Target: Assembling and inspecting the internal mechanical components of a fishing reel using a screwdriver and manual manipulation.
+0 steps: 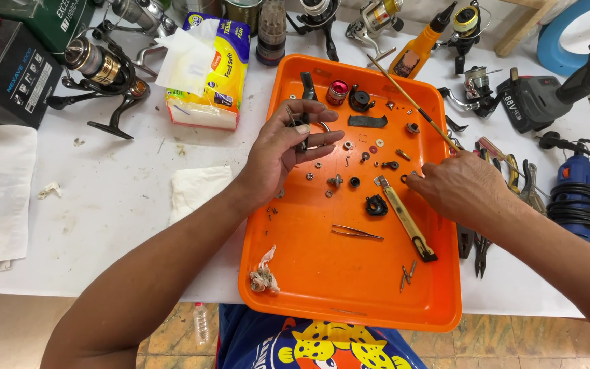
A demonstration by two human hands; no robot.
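Our left hand [288, 147] hovers above the upper left of the orange tray [349, 301], fingers curled, its grip closed around a small dark reel part [302, 126] whose long axis runs away from us. Our right hand [462, 188] rests at the tray's right edge, knuckles up, its grip pinching a thin wooden stick [411, 102] that slants up-left over the tray. On the smooth plastic tray lie tiny metal screws, washers, tweezers [356, 233] and a yellow utility knife [404, 219].
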